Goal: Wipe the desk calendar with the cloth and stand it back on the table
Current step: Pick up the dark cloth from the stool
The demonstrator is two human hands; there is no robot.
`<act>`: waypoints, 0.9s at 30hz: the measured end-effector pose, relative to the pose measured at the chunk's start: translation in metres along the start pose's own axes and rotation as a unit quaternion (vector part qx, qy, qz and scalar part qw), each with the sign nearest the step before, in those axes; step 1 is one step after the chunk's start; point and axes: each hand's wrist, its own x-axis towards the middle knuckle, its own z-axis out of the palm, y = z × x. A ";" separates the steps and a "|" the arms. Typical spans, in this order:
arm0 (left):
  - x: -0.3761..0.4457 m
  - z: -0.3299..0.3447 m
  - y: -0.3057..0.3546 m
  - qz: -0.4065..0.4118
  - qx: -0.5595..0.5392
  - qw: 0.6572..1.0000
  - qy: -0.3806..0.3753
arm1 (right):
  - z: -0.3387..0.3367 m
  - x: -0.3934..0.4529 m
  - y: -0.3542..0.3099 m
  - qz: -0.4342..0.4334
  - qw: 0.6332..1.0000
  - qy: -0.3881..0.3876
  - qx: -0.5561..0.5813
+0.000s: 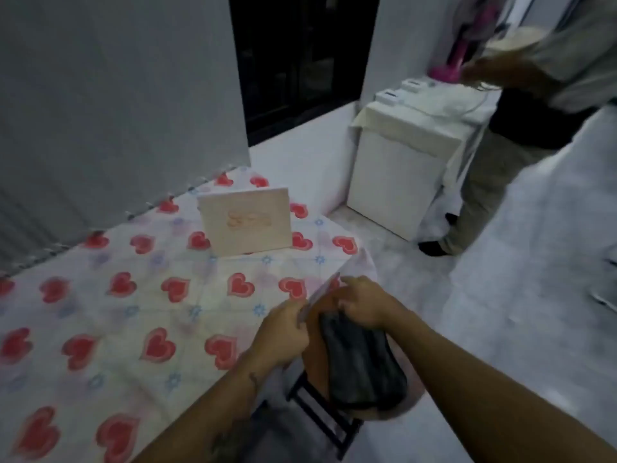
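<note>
A thin flat card-like item [321,293], seen edge-on, is off the table's right edge, pinched in my left hand [283,332]. I cannot tell whether it is the desk calendar. My right hand [362,304] presses a dark grey cloth [362,360] against its right face, and the cloth hangs down below the hand. A cream tent-shaped desk calendar [245,222] with faint orange lettering stands upright at the far end of the table [100,312], well apart from both hands.
The table wears a white cloth with red hearts. Below my hands is a brown-seated stool [315,359] with a black frame. A white cabinet [397,175] stands by the wall. Another person [521,135] stands at the right on the pale floor.
</note>
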 end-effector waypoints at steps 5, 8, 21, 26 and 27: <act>0.003 0.020 -0.024 0.120 0.071 0.986 -0.087 | 0.054 -0.025 0.021 0.115 0.992 -0.021 -0.044; 0.013 0.034 -0.035 0.178 0.115 0.975 -0.060 | 0.084 -0.029 0.030 0.155 0.987 -0.027 -0.044; 0.023 0.070 -0.069 0.111 0.293 0.926 -0.210 | 0.157 -0.021 0.046 0.238 0.966 -0.018 -0.096; 0.024 0.074 -0.067 0.079 0.299 0.922 -0.232 | 0.152 -0.028 0.056 0.258 0.962 0.004 -0.083; 0.026 0.074 -0.066 0.073 0.299 0.922 -0.235 | 0.148 -0.029 0.059 0.269 0.960 0.003 -0.080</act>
